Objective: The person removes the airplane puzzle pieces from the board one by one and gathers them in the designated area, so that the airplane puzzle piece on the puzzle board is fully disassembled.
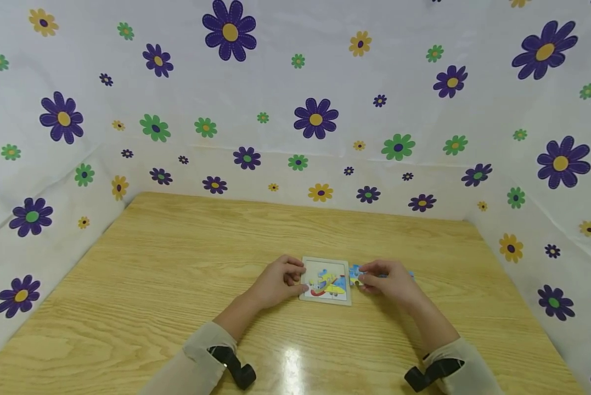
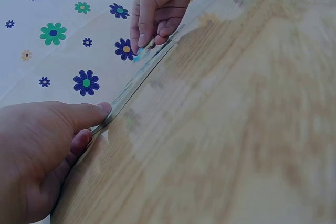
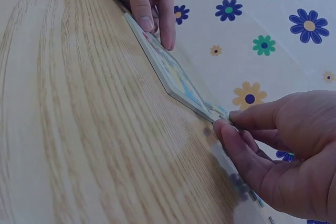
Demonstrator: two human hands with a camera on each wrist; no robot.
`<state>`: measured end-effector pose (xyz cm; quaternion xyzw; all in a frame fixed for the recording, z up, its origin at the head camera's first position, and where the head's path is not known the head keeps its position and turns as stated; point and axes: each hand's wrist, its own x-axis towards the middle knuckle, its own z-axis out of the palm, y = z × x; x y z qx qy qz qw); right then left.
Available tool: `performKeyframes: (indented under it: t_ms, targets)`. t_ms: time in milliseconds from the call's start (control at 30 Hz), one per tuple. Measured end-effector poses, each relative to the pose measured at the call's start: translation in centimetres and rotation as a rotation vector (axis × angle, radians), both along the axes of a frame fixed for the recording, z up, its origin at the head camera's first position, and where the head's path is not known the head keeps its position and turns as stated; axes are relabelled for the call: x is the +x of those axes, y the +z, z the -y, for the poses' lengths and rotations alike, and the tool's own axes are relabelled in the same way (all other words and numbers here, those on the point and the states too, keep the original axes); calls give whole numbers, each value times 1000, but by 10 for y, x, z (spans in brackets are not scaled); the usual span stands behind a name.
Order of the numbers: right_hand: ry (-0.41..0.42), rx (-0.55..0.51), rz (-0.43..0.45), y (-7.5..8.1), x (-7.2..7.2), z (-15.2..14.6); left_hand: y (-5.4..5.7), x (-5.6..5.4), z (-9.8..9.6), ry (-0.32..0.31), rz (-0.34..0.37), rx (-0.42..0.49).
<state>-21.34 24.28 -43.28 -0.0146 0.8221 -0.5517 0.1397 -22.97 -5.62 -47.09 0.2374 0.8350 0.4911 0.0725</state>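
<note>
A square wooden jigsaw puzzle tray [image 1: 325, 302] lies on the table, partly filled with pieces picturing a yellow, blue and red airplane. At its left edge my left hand [image 1: 277, 281] grips the frame, thumb on the rim, as the left wrist view also shows. Just off the tray's right side, my right hand [image 1: 391, 281] pinches a blue and yellow puzzle piece [image 1: 355, 273] between thumb and fingers. In the right wrist view the fingertips [image 3: 223, 127] are close to the tray's near right corner. More blue pieces [image 1: 411, 274] show from behind the right hand.
The wooden table [image 1: 201, 236] spreads around the tray. A white cloth with flower prints [image 1: 275, 137] hangs along its back and both sides. Black wrist camera mounts [image 1: 241, 373] sit on both sleeves.
</note>
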Motion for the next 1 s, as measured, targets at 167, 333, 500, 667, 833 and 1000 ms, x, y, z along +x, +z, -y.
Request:
performKeyframes:
  t_ms: [167, 333, 500, 667, 833, 1000]
  targets:
    - [-19, 16, 11, 0, 1, 0, -1, -1, -1, -3, -1, -3]
    - [-28, 44, -2, -2, 1, 2, -3, -2, -1, -4, -5, -8]
    - [-34, 128, -39, -5, 0, 6, -4, -2, 1, 9, -2, -8]
    - [-51, 179, -65, -6, 1, 8, -4, -2, 1, -2, -7, -1]
    - [-56, 224, -95, -5, 4, 11, -4, -2, 0, -2, 0, -8]
    - [-71, 240, -94, -3, 7, 12, -2, -1, 0, -6, 8, -12]
